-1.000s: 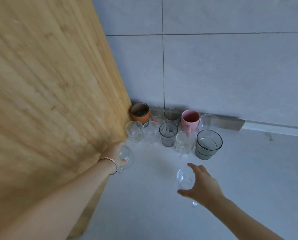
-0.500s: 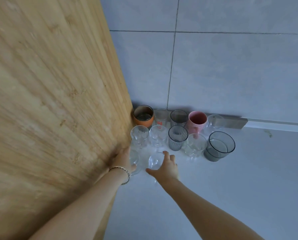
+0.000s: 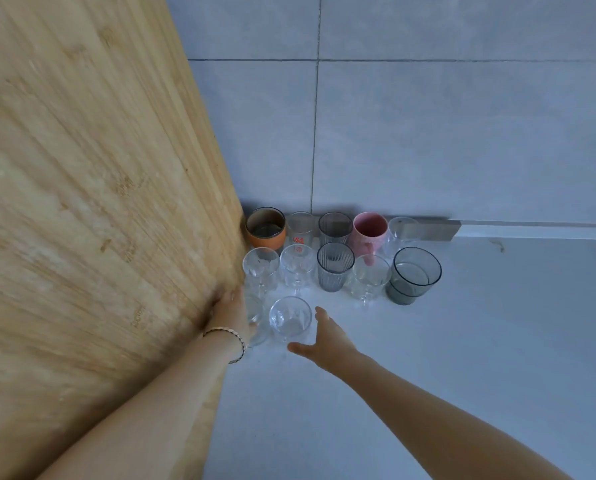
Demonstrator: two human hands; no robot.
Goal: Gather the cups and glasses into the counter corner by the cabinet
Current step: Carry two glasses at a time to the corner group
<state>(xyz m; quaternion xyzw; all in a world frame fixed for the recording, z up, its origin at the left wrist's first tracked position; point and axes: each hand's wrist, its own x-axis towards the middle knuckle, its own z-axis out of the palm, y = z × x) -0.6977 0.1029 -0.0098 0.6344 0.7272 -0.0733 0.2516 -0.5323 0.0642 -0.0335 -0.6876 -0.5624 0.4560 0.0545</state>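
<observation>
Two hands | left grip (image 3: 235,315) closed on stemmed glass (image 3: 255,318) — right grip (image 3: 324,337) open, just beside clear glass (image 3: 290,318)

Colours around your pink mug (image 3: 368,231)

You have pale grey on the worktop (image 3: 462,341) and the wall tiles (image 3: 462,140), honey-toned streaked wood grain on the cabinet (image 3: 92,202). Left of the pink mug come a smoky grey ribbed glass (image 3: 334,226), a clear glass with red print (image 3: 300,228), then an orange cup (image 3: 266,227) with a dark rim. In front of the mug, another ribbed grey tumbler (image 3: 334,266); to its right, a dark grey smooth cup (image 3: 415,273). Your wrist shows a beaded bracelet (image 3: 235,341).
</observation>
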